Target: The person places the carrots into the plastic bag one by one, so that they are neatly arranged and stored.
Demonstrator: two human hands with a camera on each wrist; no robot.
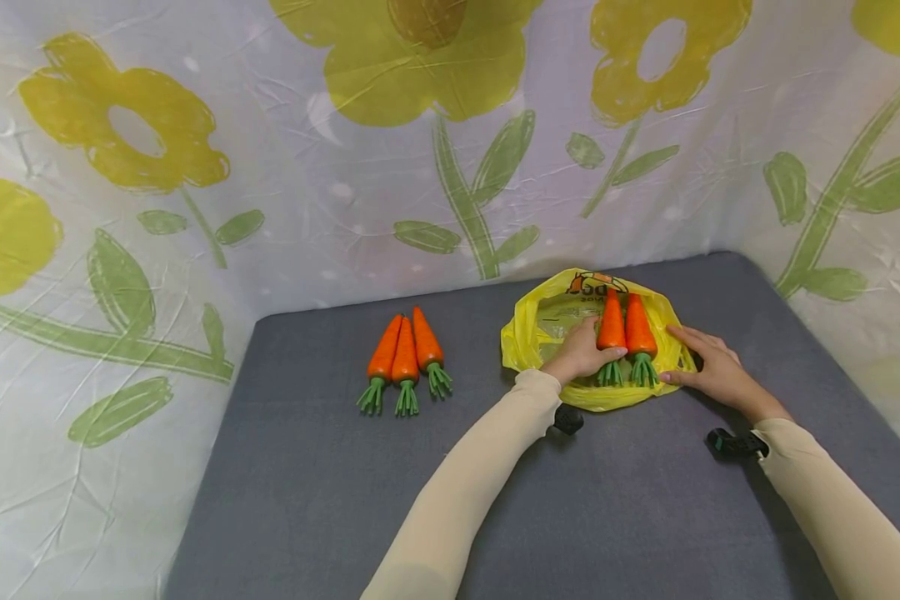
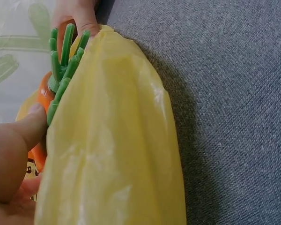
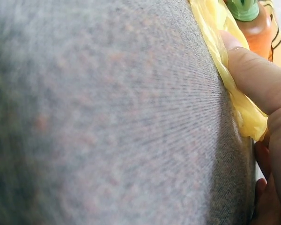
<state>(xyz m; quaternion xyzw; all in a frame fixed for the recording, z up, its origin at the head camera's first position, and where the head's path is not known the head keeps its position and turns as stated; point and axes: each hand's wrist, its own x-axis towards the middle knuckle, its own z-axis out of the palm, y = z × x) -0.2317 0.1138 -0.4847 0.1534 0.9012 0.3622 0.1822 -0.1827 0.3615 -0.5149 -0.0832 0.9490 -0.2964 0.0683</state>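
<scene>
A yellow plastic bag [image 1: 521, 337] lies with its mouth spread on the table's right half. Inside are two orange carrots with green stubby tops, a left carrot [image 1: 611, 321] and a right carrot [image 1: 640, 327], side by side, tops toward the near rim. My left hand [image 1: 579, 350] reaches into the bag and grips the left carrot, its thumb [image 2: 35, 119] against the orange body close to the green top. At the right rim my right hand [image 1: 712, 371] pinches the bag, thumb [image 3: 248, 65] on the inner side and fingers outside, partly hidden.
Three more carrots [image 1: 405, 354] lie close together on the dark grey table [image 1: 330, 500], left of the bag. Behind the table hangs a white cloth [image 1: 307, 217] printed with yellow flowers. Both wrists carry small black cameras [image 1: 735, 443].
</scene>
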